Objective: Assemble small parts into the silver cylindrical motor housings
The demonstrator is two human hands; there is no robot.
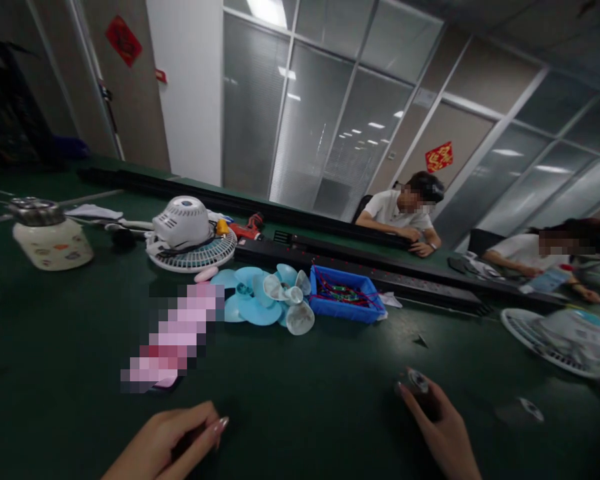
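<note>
Thumb and fingers of the left hand (177,437) are curling loosely together at the lower left of the head view, the wrist lying at the bottom edge and the tips pointing right; the hand is looking closed, and whether it is hiding anything small cannot be told. Well apart from it, the right hand (443,417) is slanting up and leftward from the bottom edge, its thumb and bent fingers gripping a motor-like metal cylinder (419,381) over the green tabletop (300,393), one round end showing. A second metal cylinder (523,412), blurred, is lying just to the right of that hand. Farther back, a blue plastic bin (343,311) is holding a tangle of red wires (327,288) and green circuit boards (345,293). Just left of it, pale-blue fan blades (255,310) are lying in a cluster beside a clear fan blade (300,319). At the far left, a cream jar (53,247) with printed decorations is standing upright under a metallic lid (36,210), its contents hidden. Between jar and blades, a white fan body (183,223) is sitting on its grille (215,252) near a red power drill (249,229).
</note>
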